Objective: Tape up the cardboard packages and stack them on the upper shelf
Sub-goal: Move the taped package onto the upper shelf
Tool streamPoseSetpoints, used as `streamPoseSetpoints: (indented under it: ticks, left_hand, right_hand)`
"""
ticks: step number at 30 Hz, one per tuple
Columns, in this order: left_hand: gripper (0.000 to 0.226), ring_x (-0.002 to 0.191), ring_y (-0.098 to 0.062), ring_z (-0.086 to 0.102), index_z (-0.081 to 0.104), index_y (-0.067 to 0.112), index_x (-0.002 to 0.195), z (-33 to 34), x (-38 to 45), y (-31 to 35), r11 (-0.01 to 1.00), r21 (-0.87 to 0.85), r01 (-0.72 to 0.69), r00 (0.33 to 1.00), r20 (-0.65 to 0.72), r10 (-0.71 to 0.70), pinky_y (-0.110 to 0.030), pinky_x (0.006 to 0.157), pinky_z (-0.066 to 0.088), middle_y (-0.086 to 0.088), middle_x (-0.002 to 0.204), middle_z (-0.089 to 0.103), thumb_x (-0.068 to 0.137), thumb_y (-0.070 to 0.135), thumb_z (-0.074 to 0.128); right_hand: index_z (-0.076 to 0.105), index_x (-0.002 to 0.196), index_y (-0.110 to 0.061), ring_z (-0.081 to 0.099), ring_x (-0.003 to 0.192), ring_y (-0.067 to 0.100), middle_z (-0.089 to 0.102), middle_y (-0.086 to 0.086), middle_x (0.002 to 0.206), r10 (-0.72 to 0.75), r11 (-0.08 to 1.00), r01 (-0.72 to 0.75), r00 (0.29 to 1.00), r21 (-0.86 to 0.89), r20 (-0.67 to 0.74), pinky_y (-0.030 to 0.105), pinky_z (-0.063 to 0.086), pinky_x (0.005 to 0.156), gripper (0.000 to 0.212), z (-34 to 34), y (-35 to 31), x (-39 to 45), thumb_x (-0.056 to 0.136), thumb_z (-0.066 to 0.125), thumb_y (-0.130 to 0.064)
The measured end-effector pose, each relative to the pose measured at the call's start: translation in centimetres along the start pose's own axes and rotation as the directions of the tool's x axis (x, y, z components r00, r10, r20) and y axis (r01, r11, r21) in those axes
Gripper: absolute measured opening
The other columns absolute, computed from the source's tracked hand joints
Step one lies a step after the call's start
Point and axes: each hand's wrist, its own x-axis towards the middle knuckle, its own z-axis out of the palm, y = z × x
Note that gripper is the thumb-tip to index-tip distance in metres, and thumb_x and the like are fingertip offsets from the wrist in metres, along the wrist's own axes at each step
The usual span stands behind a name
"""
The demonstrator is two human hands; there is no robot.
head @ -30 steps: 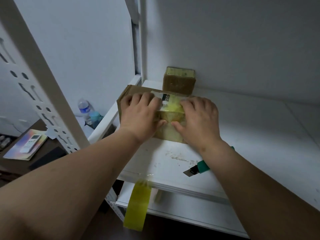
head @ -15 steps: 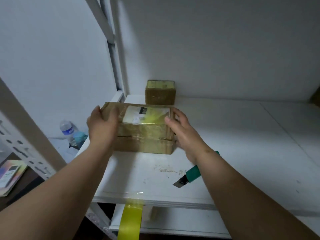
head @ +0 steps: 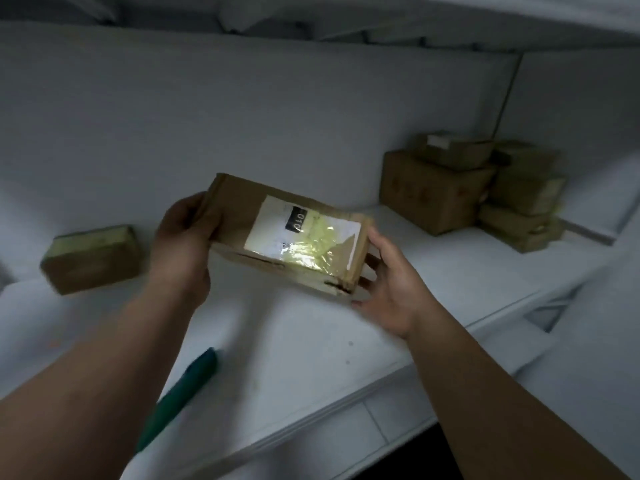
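Left of the held package (head: 287, 233), against the back wall, a small taped box (head: 91, 259) rests alone on the white shelf (head: 433, 289). Below and left of the package, a green-handled cutter (head: 180, 388) lies on the shelf, partly hidden by the left forearm. The left hand (head: 181, 249) grips the package's left end, fingers wrapped behind it and thumb on the near side. The package is held clear of the shelf surface, tilted, its white label and a patch of yellow tape facing up; the near right corner looks scuffed or torn. The right hand (head: 388, 285) cups the package's right end, fingers spread beneath and behind it. Right of the package, well apart in the shelf corner, stands a stack of boxes (head: 478, 188), several bearing yellow tape.

Assessment: taping of this package appears complete; placement remains. Whether the stack's level is the required upper shelf cannot be told. The small box on the left is not yet stacked.
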Motion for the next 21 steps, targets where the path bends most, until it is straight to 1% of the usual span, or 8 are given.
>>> streamPoseSetpoints:
  ticks: [2,4,7,10,13,16,19,21]
  left_hand:
    - [0.026,0.098,-0.012,0.065,0.063,0.024,0.115,6.8,-0.8,-2.0,1.0,-0.007,0.011,0.997,0.077,-0.011,-0.025,0.085,0.048,0.003,0.112,0.068,0.096,0.008,0.056]
    - [0.034,0.105,-0.011,0.061,0.057,0.033,0.129,13.4,-1.4,-3.9,0.995,0.079,0.053,0.992,0.113,-0.062,-0.029,0.091,0.044,0.009,0.123,0.063,0.098,0.021,0.057]
    - [0.066,0.111,-0.013,0.058,0.029,0.044,0.15,22.5,-2.6,-5.7,0.977,0.147,0.157,0.97,0.165,-0.18,-0.037,0.094,0.049,0.009,0.139,0.048,0.092,0.04,0.06]
    - [0.078,0.11,-0.019,0.063,0.01,0.039,0.154,30.1,-3.7,-6.9,0.964,0.009,0.267,0.944,0.201,-0.263,-0.043,0.088,0.057,0.001,0.144,0.044,0.095,0.032,0.061]
    - [0.07,0.108,-0.021,0.064,0.021,0.034,0.146,36.5,-4.4,-7.4,0.953,-0.045,0.3,0.927,0.249,-0.28,-0.043,0.087,0.058,-0.003,0.136,0.047,0.093,0.032,0.066]
    - [0.033,0.107,-0.016,0.062,0.044,0.043,0.112,42.3,-4.3,-8.6,0.991,0.067,0.113,0.907,0.399,-0.13,-0.046,0.091,0.056,0.01,0.11,0.059,0.092,0.034,0.068]
    - [0.05,0.121,-0.014,0.056,0.048,0.043,0.132,47.6,-2.7,-10.2,0.97,0.203,-0.132,0.792,0.61,-0.02,-0.037,0.099,0.05,0.008,0.132,0.056,0.086,0.05,0.067]
    - [0.06,0.125,-0.009,0.053,0.043,0.043,0.141,50.8,-1.3,-10.9,0.936,0.267,-0.23,0.711,0.703,-0.026,-0.031,0.1,0.048,0.01,0.141,0.051,0.086,0.054,0.063]
  right_hand:
    - [0.052,0.129,-0.04,0.053,0.125,0.026,0.058,-0.006,0.134,-0.021,0.999,0.02,0.999,-0.025,-0.032,0.059,0.039,0.102,0.065,-5.6,-2.7,-0.4,0.071,0.079,-0.052]
    - [0.048,0.121,-0.037,0.058,0.118,0.025,0.06,-0.002,0.13,-0.078,0.996,0.073,0.992,-0.057,-0.099,0.053,0.05,0.09,0.062,-10.8,-5.0,-1.0,0.07,0.081,-0.039]
    - [0.045,0.124,-0.028,0.065,0.104,0.022,0.06,0.005,0.129,-0.223,0.975,0.214,0.956,-0.067,-0.189,0.042,0.057,0.07,0.063,-17.2,-8.8,-1.2,0.07,0.077,-0.028]
    - [0.045,0.126,-0.027,0.066,0.1,0.017,0.057,0.002,0.123,-0.385,0.922,0.358,0.88,-0.146,-0.278,0.04,0.058,0.073,0.067,-21.7,-12.4,-0.4,0.071,0.082,-0.021]
    - [0.046,0.114,-0.041,0.063,0.11,0.02,0.049,-0.002,0.126,-0.55,0.83,0.459,0.767,-0.317,-0.33,0.044,0.059,0.085,0.074,-24.9,-15.5,1.5,0.054,0.089,-0.038]
    - [0.044,0.111,-0.051,0.051,0.125,0.019,0.034,-0.008,0.135,-0.697,0.703,0.448,0.589,-0.553,-0.409,0.044,0.051,0.101,0.084,-28.0,-18.5,4.4,0.041,0.087,-0.064]
    - [0.04,0.124,-0.039,0.042,0.128,0.011,0.026,-0.009,0.138,-0.788,0.603,0.434,0.454,-0.669,-0.416,0.037,0.042,0.11,0.087,-30.6,-21.6,7.9,0.053,0.087,-0.057]
    - [0.039,0.129,-0.032,0.038,0.127,0.008,0.023,-0.006,0.14,-0.806,0.579,0.414,0.423,-0.702,-0.415,0.028,0.038,0.108,0.085,-32.4,-23.5,10.1,0.062,0.09,-0.045]
